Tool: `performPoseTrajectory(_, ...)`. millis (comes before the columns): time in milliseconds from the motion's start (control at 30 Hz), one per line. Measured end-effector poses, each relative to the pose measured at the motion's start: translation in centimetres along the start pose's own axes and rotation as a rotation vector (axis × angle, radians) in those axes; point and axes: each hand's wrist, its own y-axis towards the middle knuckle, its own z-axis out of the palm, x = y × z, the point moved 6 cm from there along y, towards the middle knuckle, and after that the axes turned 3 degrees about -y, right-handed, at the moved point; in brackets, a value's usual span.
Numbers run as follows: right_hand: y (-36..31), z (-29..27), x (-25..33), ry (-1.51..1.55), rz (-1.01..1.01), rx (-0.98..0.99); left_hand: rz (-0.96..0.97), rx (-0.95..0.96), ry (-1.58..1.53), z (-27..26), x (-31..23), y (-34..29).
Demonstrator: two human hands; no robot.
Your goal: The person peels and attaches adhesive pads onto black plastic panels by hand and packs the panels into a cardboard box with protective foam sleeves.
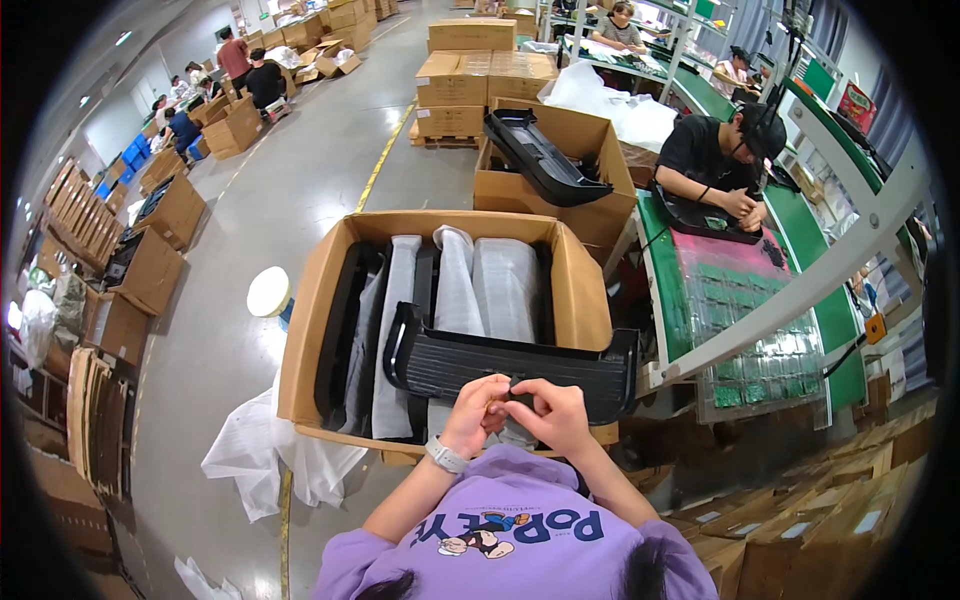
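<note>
Left hand (pixel 476 407) and right hand (pixel 549 411) both pinch one black ribbed panel (pixel 500 362) lying across one open cardboard box (pixel 312 320).

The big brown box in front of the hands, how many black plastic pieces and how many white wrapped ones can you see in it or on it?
Black plastic panel lying across the box, under both hands: 1
Black panels standing inside: 2
White-wrapped pieces: 3
Total: 6

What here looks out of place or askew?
White plastic wrapping lies crumpled on the floor beside the open cardboard box. Another black panel sits tilted across the next box rather than inside it.
</note>
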Motion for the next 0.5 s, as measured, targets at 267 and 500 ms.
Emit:
performPoseTrajectory(267, -2.7, 1.5, -4.4, 0.576, 0.575, 0.095, 0.131, 0.092, 0.144, 0.6, 0.2, -1.5)
performPoseTrajectory(500, -1.3, 2.2, -4.3, 0.627, 0.545, 0.227, 0.214, 0.008, 0.282, 0.2, -1.2, -0.7)
